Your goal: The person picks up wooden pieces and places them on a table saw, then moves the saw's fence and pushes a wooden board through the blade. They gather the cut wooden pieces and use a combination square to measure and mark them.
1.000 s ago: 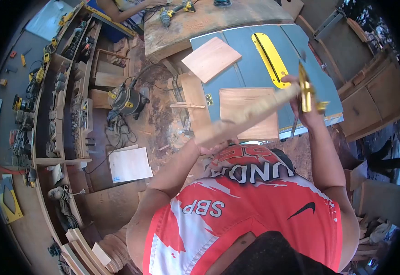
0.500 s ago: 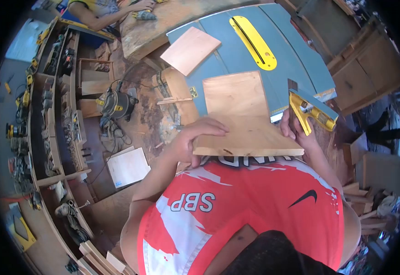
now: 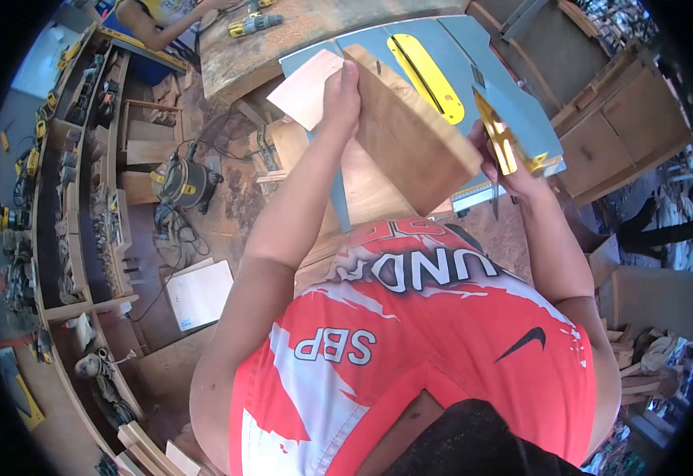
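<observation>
My left hand [image 3: 342,101] is closed on the far left end of a thick wooden board [image 3: 414,131], which is tilted up over the table saw. In my right hand [image 3: 496,168] is a combination square with a yellow head [image 3: 504,147], its thin metal blade sticking out past the head. The right fingers sit right at the board's near right end. Beneath the raised board, a second wooden board [image 3: 369,189] lies partly covered. A paler panel [image 3: 303,89] rests on the saw top just left of my left hand.
The blue-grey table saw top [image 3: 354,36] has a yellow blade insert [image 3: 424,78]. A cordless drill [image 3: 255,25] lies on the far bench, near another person's arm [image 3: 173,33]. A shop vacuum [image 3: 186,184] stands left, before tool shelves [image 3: 84,238]. A white sheet [image 3: 200,295] lies low left.
The board has been raised from near my waist and turned on its edge over the saw. My left hand has moved forward with it; my right hand with the combination square has also moved forward.
</observation>
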